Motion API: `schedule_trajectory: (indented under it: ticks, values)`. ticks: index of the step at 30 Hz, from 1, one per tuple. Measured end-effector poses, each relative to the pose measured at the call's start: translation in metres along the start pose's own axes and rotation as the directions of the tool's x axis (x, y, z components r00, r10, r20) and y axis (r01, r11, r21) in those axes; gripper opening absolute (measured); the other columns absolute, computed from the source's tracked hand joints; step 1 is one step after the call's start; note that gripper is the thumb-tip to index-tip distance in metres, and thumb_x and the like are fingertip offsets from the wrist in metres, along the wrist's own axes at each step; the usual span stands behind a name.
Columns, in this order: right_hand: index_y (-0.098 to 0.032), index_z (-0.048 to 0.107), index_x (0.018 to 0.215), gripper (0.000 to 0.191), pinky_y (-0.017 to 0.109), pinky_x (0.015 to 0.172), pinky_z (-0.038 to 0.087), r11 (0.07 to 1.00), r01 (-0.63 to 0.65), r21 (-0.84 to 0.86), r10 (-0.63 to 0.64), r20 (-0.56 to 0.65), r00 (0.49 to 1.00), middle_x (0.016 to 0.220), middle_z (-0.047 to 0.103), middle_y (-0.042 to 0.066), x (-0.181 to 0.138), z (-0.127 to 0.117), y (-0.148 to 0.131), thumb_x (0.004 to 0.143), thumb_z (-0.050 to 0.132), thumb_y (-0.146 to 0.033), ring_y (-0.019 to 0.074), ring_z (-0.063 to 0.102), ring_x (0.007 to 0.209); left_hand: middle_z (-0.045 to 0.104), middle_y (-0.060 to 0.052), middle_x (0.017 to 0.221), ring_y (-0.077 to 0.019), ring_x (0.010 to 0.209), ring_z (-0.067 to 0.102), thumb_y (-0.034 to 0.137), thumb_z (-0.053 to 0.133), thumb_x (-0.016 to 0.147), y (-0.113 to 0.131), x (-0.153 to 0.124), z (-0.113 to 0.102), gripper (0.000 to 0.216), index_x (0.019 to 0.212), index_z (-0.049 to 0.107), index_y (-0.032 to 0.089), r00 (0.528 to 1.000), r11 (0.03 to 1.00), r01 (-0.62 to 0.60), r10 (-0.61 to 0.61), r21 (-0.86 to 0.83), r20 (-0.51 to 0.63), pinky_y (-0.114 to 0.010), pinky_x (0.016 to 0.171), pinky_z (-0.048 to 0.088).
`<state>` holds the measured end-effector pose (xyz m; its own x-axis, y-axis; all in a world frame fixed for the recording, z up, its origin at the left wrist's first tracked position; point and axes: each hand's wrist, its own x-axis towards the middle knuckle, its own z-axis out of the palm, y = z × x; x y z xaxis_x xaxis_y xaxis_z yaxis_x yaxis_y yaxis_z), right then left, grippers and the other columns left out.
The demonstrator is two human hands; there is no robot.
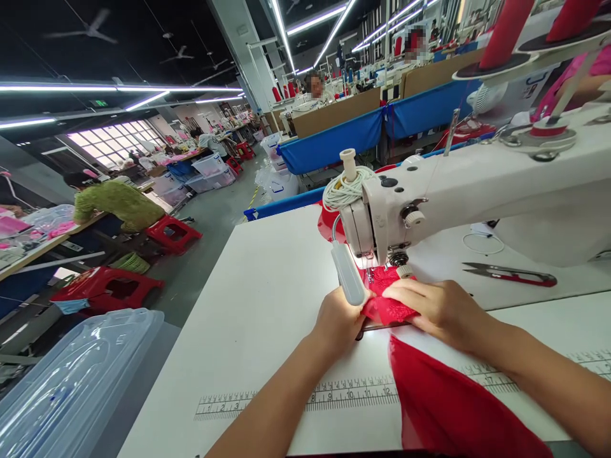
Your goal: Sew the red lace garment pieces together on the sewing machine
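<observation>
A white sewing machine (449, 191) stands over the white table, its needle area above a piece of red lace fabric (395, 308). My left hand (338, 318) is closed at the fabric's left edge, its fingers partly hidden behind a small white lamp (350, 275). From the right, my right hand (442, 308) grips the lace, thumb below and fingers bent over it, close to the presser foot (370, 273). A loose red cloth panel (453, 394) hangs toward the table's front edge, below my right wrist. More red fabric (328, 222) shows behind the machine head.
Thread snips (510, 273) lie right of the machine's needle area. A printed ruler scale (351, 393) runs along the tabletop (248, 305). Red thread cones (506, 35) stand above. At left are a clear plastic bin (81, 375), red stools (102, 289) and a seated person (119, 203).
</observation>
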<state>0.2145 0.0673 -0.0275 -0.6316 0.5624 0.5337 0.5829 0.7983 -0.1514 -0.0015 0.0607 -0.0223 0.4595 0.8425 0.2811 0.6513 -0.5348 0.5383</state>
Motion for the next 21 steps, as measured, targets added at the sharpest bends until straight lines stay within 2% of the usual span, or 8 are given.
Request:
schedule_trajectory:
  ticks: [4, 8, 11, 13, 15, 18, 21]
  values:
    - [-0.02, 0.059, 0.09, 0.038, 0.025, 0.05, 0.032, 0.996, 0.004, -0.094, -0.004, 0.001, 1.0, 0.08, 0.064, 0.002, 0.0, 0.0, 0.001, 0.068, 0.039, 0.005, 0.0133, 0.053, 0.06, 0.045, 0.001, 0.06, -0.014, 0.055, 0.042, 0.003, 0.039, 0.081, -0.002, -0.004, 0.005, 0.023, 0.074, 0.055, 0.019, 0.981, 0.948, -0.187, 0.194, 0.257, 0.0, -0.025, 0.049, 0.029]
    - [-0.02, 0.054, 0.075, 0.033, 0.026, 0.052, 0.029, 0.992, 0.035, -0.122, -0.042, -0.056, 0.998, 0.07, 0.057, 0.001, 0.002, -0.001, 0.0, 0.065, 0.037, 0.006, 0.0148, 0.046, 0.058, 0.055, -0.002, 0.068, -0.0124, 0.057, 0.049, 0.005, 0.033, 0.089, 0.006, -0.007, 0.005, 0.032, 0.081, 0.061, 0.017, 0.96, 0.859, -0.261, 0.278, 0.44, 0.028, -0.023, 0.043, 0.028]
    - [-0.02, 0.053, 0.073, 0.031, 0.027, 0.052, 0.03, 0.992, 0.038, -0.118, -0.046, -0.065, 0.997, 0.07, 0.057, 0.002, 0.003, -0.001, -0.001, 0.064, 0.037, 0.005, 0.0159, 0.044, 0.059, 0.063, -0.007, 0.084, -0.0155, 0.068, 0.059, 0.02, 0.036, 0.098, 0.015, -0.009, -0.001, 0.028, 0.091, 0.063, 0.015, 0.952, 0.837, -0.303, 0.292, 0.455, 0.096, -0.023, 0.043, 0.038]
    - [-0.019, 0.055, 0.075, 0.032, 0.028, 0.053, 0.03, 0.993, 0.036, -0.11, -0.044, -0.066, 0.997, 0.072, 0.059, 0.003, 0.003, -0.002, -0.001, 0.063, 0.037, 0.005, 0.0164, 0.046, 0.06, 0.064, -0.011, 0.094, -0.0189, 0.073, 0.062, 0.042, 0.039, 0.099, 0.022, -0.011, -0.006, 0.039, 0.094, 0.063, 0.012, 0.951, 0.849, -0.308, 0.272, 0.43, 0.146, -0.026, 0.045, 0.045]
    - [-0.019, 0.056, 0.076, 0.033, 0.028, 0.053, 0.031, 0.994, 0.031, -0.101, -0.037, -0.06, 0.998, 0.072, 0.059, 0.003, 0.002, -0.002, -0.001, 0.063, 0.037, 0.004, 0.0167, 0.046, 0.061, 0.064, -0.015, 0.103, -0.0213, 0.077, 0.064, 0.055, 0.035, 0.096, 0.027, -0.012, -0.01, 0.052, 0.098, 0.063, 0.011, 0.955, 0.865, -0.289, 0.228, 0.411, 0.19, -0.029, 0.049, 0.051]
    - [-0.019, 0.056, 0.077, 0.034, 0.028, 0.054, 0.03, 0.995, 0.03, -0.095, -0.034, -0.045, 0.998, 0.071, 0.059, 0.002, 0.002, -0.003, -0.001, 0.062, 0.038, 0.005, 0.0164, 0.046, 0.06, 0.061, -0.018, 0.115, -0.0242, 0.084, 0.065, 0.058, 0.028, 0.097, 0.031, -0.013, -0.012, 0.059, 0.103, 0.063, 0.012, 0.964, 0.866, -0.246, 0.172, 0.435, 0.202, -0.033, 0.056, 0.055]
    - [-0.02, 0.054, 0.075, 0.032, 0.028, 0.053, 0.03, 0.995, 0.032, -0.099, -0.036, -0.042, 0.998, 0.071, 0.058, 0.002, 0.002, -0.002, -0.001, 0.061, 0.038, 0.005, 0.016, 0.045, 0.059, 0.062, -0.021, 0.112, -0.0263, 0.086, 0.064, 0.062, 0.024, 0.095, 0.031, -0.013, -0.01, 0.065, 0.099, 0.064, 0.011, 0.969, 0.865, -0.237, 0.179, 0.442, 0.17, -0.037, 0.062, 0.057]
